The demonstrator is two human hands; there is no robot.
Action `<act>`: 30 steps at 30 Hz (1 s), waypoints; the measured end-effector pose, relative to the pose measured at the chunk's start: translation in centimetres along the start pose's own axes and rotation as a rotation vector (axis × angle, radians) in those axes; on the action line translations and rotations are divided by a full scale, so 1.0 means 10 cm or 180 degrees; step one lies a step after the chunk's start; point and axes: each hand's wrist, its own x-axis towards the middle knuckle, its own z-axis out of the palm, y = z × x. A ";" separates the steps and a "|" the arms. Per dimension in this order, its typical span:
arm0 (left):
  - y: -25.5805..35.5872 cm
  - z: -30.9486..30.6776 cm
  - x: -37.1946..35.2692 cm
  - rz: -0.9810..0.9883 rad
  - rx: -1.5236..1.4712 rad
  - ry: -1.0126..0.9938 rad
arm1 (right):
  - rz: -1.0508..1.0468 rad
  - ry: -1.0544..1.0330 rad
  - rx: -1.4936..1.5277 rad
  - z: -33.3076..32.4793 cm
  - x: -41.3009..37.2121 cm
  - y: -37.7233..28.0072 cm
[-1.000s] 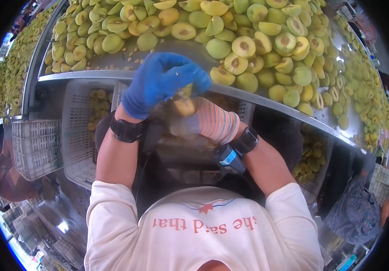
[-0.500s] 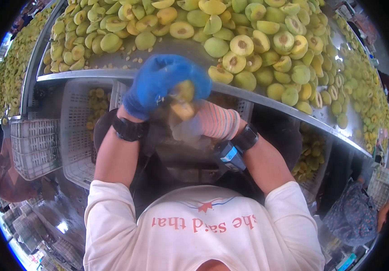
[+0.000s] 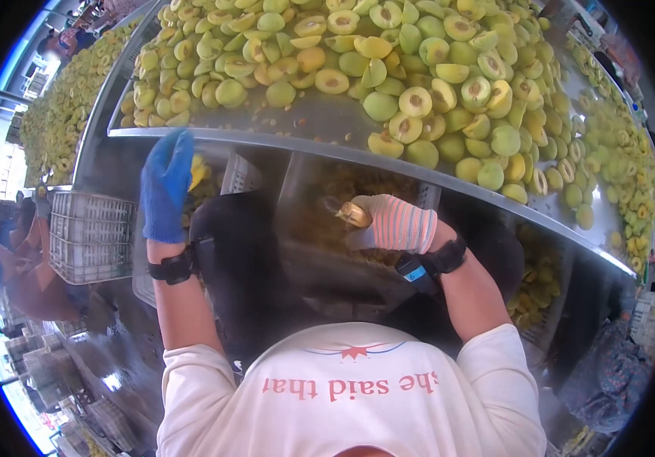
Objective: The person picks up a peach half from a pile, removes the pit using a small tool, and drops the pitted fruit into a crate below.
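Note:
My left hand (image 3: 166, 186), in a blue glove, hangs just below the left part of the metal table edge. Its fingers are stretched out, and a yellow fruit piece (image 3: 199, 172) shows beside the palm, above a crate with more fruit. My right hand (image 3: 397, 222), in a striped knit glove, is wrapped round a small tool (image 3: 353, 214) with a yellowish handle and a thin, blurred loop at its end. It points left, over a container of fruit pieces (image 3: 342, 186) between my knees. Halved green fruit (image 3: 411, 100), some with brown centres, lie heaped on the table.
The raised metal lip (image 3: 289, 142) of the table runs across in front of me. A white plastic crate (image 3: 91, 236) stands at left, and more fruit (image 3: 537, 286) fills a crate at right. Another person (image 3: 27, 278) sits at far left.
My hands were together round a fruit and have parted. The left has swung out to the left; the right has moved slightly right with the tool. The view has shifted too.

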 end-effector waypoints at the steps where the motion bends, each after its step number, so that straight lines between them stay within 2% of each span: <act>1: 0.04 0.00 0.05 -0.0186 0.0028 -0.0006 | -0.0051 0.0037 0.0138 -0.02 -0.01 -0.05; 3: 0.05 0.15 0.25 -0.0588 0.0048 0.0001 | -0.0150 0.0146 0.0356 -0.04 0.02 -0.09; 4: -0.01 0.34 0.46 -0.0104 0.0186 -0.0259 | -0.0192 0.0236 0.0457 -0.01 0.05 -0.08; 6: 0.05 0.88 0.84 -0.0059 0.1166 -0.0631 | -0.0391 0.0381 0.0424 0.02 0.08 0.01; 8: -0.17 1.39 1.14 0.0189 0.1249 -0.0549 | -0.0269 0.0487 0.0608 -0.01 0.07 0.04; 9: -0.09 1.52 1.21 0.0028 0.1365 -0.0575 | -0.0202 0.0539 0.0707 -0.03 0.07 0.05; 11: 0.03 1.69 1.27 -0.0321 0.1616 -0.0619 | -0.0007 0.0570 0.0742 -0.12 0.07 0.02; 14: -0.08 1.60 1.40 -0.0251 0.1625 -0.0803 | -0.0130 0.0852 0.1015 -0.08 0.12 0.04; 17: -0.29 1.40 1.34 -0.0180 0.1046 -0.0550 | -0.0325 0.1167 0.1134 -0.03 0.16 0.04; 20: -0.08 1.05 0.97 -0.1142 -0.1829 -0.1229 | -0.0271 0.1386 0.1116 -0.02 0.19 -0.02; 22: 0.08 1.00 0.67 0.1030 -0.0359 -0.1043 | -0.0263 0.1569 0.0981 -0.05 0.22 -0.07; 23: 0.18 1.02 0.54 0.2083 0.0401 -0.0910 | -0.0483 0.1770 0.0348 -0.04 0.28 -0.05; 24: 0.30 1.06 0.42 0.1873 0.0163 -0.1064 | -0.0682 0.1950 -0.0292 0.00 0.36 0.02; 26: 0.51 1.20 0.26 0.1554 -0.0373 -0.1360 | -0.0701 0.2037 -0.0833 0.01 0.43 0.03; 30: 0.62 1.41 0.14 0.1281 -0.1444 -0.1619 | -0.0351 0.1993 -0.0649 -0.02 0.48 -0.02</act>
